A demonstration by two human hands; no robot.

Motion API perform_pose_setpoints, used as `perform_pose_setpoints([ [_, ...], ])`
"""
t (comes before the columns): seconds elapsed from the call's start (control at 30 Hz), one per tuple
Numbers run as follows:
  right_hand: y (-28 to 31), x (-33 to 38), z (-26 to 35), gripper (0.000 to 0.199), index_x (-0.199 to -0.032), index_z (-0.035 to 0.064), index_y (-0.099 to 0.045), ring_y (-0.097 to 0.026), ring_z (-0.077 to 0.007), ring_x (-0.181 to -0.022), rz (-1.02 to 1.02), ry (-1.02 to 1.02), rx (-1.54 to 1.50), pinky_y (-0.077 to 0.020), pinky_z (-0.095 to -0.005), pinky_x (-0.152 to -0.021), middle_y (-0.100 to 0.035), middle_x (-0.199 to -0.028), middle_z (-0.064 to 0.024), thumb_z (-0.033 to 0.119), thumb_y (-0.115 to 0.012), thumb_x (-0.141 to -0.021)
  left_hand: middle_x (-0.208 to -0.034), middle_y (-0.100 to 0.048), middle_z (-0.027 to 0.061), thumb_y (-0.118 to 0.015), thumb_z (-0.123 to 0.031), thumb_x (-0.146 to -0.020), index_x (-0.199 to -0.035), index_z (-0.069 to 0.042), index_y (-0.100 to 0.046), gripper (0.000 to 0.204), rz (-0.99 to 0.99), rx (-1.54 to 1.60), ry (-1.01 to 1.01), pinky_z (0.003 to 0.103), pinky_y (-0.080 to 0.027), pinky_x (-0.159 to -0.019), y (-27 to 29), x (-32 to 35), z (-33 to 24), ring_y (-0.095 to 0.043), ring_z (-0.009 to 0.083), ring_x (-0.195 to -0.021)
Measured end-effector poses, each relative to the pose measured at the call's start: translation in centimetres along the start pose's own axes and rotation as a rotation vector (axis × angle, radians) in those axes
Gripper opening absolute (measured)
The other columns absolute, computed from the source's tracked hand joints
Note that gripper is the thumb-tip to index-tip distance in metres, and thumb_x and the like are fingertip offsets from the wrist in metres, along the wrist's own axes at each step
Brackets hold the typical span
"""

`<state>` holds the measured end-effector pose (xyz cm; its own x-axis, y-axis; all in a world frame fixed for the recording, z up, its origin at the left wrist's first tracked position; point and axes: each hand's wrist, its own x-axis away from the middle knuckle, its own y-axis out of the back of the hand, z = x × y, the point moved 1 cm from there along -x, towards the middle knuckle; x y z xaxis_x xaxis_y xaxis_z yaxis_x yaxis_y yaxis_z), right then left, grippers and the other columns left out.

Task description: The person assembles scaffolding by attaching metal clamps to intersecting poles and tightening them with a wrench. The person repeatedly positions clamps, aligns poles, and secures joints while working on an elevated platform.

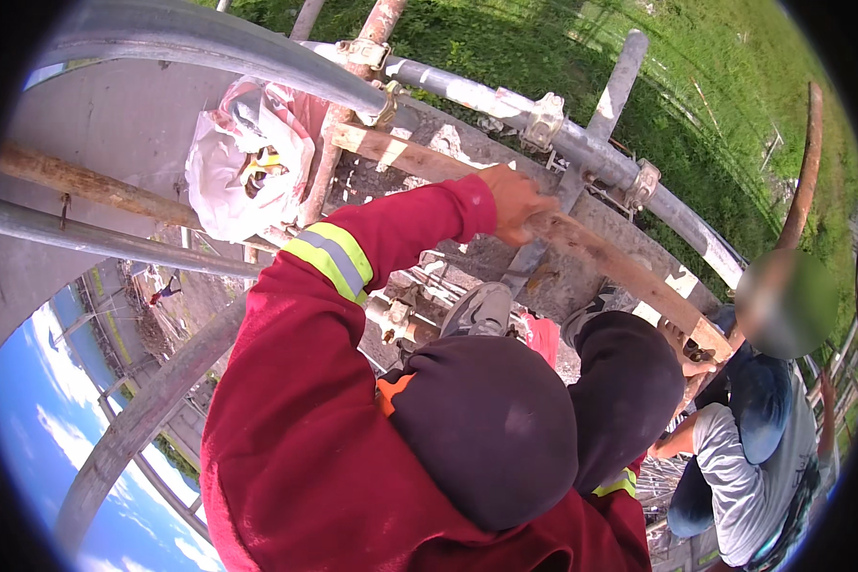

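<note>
A long wooden plank point(615, 257) runs from the upper middle toward the lower right, over a dusty, grey platform. My left hand point(515, 202) is closed around its middle, fingers wrapped over the edge. At the plank's right end are the fingers of what appears to be my right hand point(696, 358), closed against the wood. My right knee hides most of that hand and its forearm. Close to the same end crouches a co-worker point(748, 458) in a light shirt and blue trousers, with a bare forearm point(675, 440) partly hidden behind my leg.
Metal scaffold pipes point(448, 84) joined by clamps point(543, 121) border the platform on the grass side. A white sack point(248, 176) with things inside hangs by a rusty pole point(319, 176). My shoe point(477, 310) is near another clamp point(398, 319). Far below left, a person point(165, 291) is on the ground.
</note>
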<state>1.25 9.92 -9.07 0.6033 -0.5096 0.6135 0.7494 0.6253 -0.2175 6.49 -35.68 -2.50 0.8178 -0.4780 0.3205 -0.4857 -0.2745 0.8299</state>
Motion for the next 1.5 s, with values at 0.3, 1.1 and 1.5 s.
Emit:
perform_pose_setpoints([
  [0.3, 1.2, -1.2, -0.3, 0.052, -0.096, 0.0021, -0.051, -0.057, -0.0279, -0.088, 0.046, 0.081, 0.0, -0.0487, -0.0427, -0.085, -0.058, -0.092, -0.0128, 0.051, -0.06, -0.083, -0.106, -0.056, 0.0134, -0.063, -0.033, -0.076, -0.122, -0.011, -0.056, 0.052, -0.449, 0.132, -0.18, 0.046, -0.036, -0.095, 2.7, 4.4, -1.0, -0.051, 0.0336, -0.107],
  [1.1, -3.8, 3.4, 0.4, 0.041, -0.089, 0.0096, -0.047, -0.056, -0.0191, -0.071, -0.161, -0.027, -0.262, -0.0502, -0.0422, -0.075, -0.053, -0.08, -0.0037, 0.044, -0.068, -0.079, -0.131, -0.042, 0.0179, -0.067, -0.056, -0.075, -0.13, -0.012, -0.045, 0.073, -1.563, 2.136, 0.953, 0.049, -0.041, -0.095, -8.4, 10.4, 6.5, -0.048, 0.0302, -0.114],
  [1.5, -2.3, 2.0, -1.6, 0.062, -0.114, 0.0097, -0.042, -0.055, -0.0254, -0.086, -0.101, -0.015, -0.312, -0.0472, -0.0466, -0.082, -0.051, -0.094, -0.0082, 0.056, -0.065, -0.079, -0.097, -0.058, 0.0166, -0.043, -0.054, -0.094, -0.122, -0.007, -0.047, 0.055, -1.644, 1.622, 1.035, 0.047, -0.048, -0.084, -10.5, 8.4, 16.0, -0.059, 0.0301, -0.087],
])
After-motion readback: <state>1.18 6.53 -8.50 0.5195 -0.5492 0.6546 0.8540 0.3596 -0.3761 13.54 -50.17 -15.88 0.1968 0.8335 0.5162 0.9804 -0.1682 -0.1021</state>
